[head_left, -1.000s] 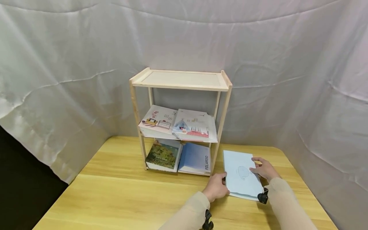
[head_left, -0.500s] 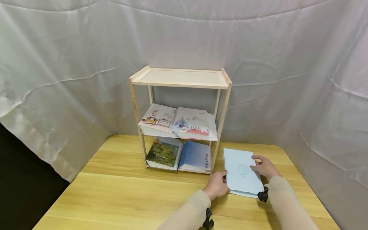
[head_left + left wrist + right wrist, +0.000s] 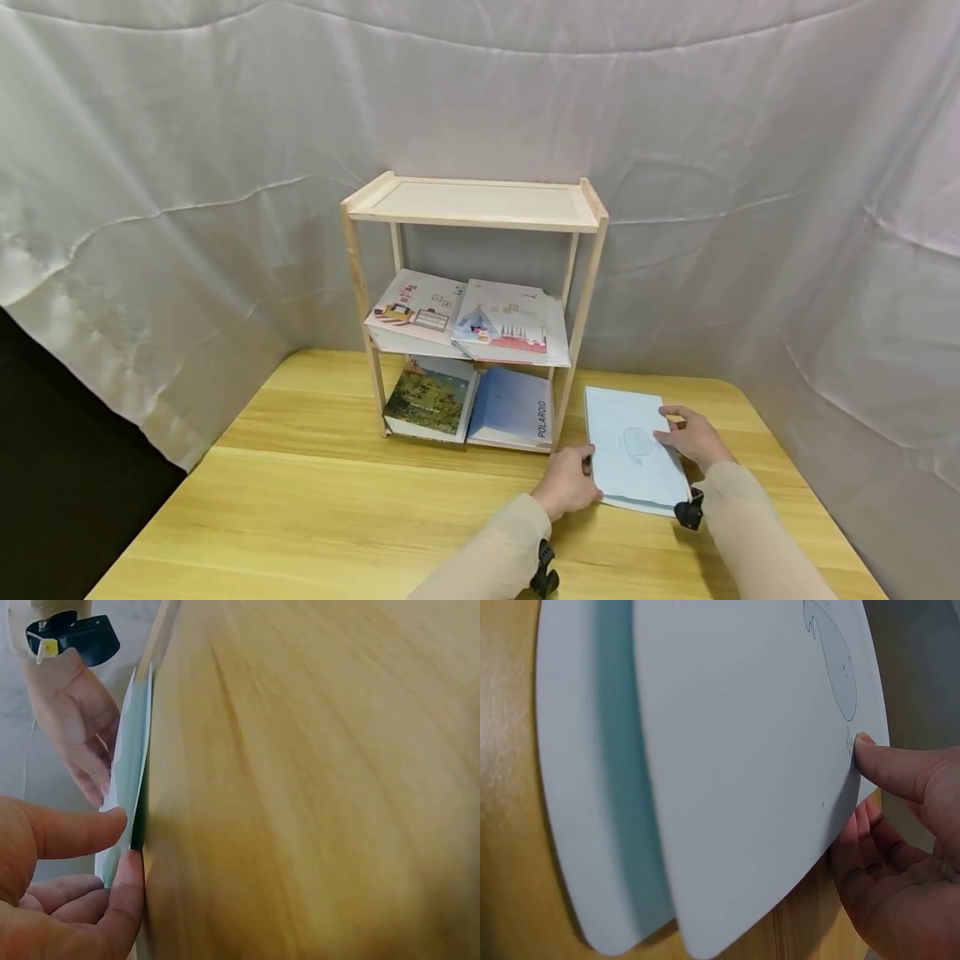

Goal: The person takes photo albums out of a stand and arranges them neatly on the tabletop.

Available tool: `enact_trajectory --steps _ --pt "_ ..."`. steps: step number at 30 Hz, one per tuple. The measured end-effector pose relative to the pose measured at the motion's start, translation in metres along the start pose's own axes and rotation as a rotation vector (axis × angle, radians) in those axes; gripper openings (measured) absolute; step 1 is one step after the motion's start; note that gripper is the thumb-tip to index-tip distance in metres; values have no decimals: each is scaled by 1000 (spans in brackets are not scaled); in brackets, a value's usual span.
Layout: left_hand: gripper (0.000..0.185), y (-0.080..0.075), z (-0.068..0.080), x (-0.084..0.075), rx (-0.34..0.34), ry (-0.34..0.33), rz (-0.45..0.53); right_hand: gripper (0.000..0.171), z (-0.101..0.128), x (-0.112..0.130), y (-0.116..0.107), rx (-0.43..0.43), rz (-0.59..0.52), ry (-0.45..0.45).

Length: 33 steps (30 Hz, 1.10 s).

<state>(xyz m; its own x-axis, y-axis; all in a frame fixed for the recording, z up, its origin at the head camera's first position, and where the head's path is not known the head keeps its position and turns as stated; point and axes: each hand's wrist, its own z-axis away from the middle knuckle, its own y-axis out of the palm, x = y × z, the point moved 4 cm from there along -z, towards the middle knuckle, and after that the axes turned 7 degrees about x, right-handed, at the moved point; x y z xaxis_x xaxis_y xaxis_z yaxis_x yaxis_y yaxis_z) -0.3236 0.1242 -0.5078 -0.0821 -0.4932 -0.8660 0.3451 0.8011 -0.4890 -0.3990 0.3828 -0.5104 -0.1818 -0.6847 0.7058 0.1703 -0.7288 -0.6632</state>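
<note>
A thin pale blue book [image 3: 630, 454] with a faint whale drawing lies on the wooden table [image 3: 337, 500], just right of a small wooden shelf [image 3: 472, 204]. My left hand [image 3: 566, 483] pinches its left edge, thumb on top and fingers underneath [image 3: 127, 840]. My right hand [image 3: 693, 437] holds the right edge, thumb on the cover and fingers below it [image 3: 855, 787]. In the right wrist view the book [image 3: 727, 765] shows two layers, the upper one raised slightly off the lower. The left wrist view sees the book edge-on [image 3: 131, 765].
The shelf's top board is bare. Two illustrated books [image 3: 420, 308] [image 3: 510, 325] lie on the middle board; a green book [image 3: 431, 400] and a blue POLAROID book [image 3: 510, 408] lie on the bottom. Grey cloth [image 3: 825, 250] hangs behind and on both sides.
Both hands stay on the blue book's edges, almost unmoved. Only the head view has shifted slightly.
</note>
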Motion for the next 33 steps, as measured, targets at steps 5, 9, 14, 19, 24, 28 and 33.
enact_trajectory --steps 5,9,14,19,24,28,33 --pt "77 -4 0 -2 17 13 -4 63 1 2 -1 -13 33 -11" --pt "77 -8 3 -4 63 19 -26 63 3 3 -1 1 46 -8" --pt "68 -20 9 -7 97 31 -46 67 8 7 0 36 61 -12" --pt "64 -29 14 -5 129 36 -23 68 11 11 -1 45 78 -25" --pt "58 -38 20 -4 161 48 29 68 18 17 -3 50 89 -32" --pt "55 -44 22 -2 166 58 66 68 24 24 -5 44 107 -60" --pt "55 -53 24 -2 172 73 88 66 28 31 -6 25 123 -107"
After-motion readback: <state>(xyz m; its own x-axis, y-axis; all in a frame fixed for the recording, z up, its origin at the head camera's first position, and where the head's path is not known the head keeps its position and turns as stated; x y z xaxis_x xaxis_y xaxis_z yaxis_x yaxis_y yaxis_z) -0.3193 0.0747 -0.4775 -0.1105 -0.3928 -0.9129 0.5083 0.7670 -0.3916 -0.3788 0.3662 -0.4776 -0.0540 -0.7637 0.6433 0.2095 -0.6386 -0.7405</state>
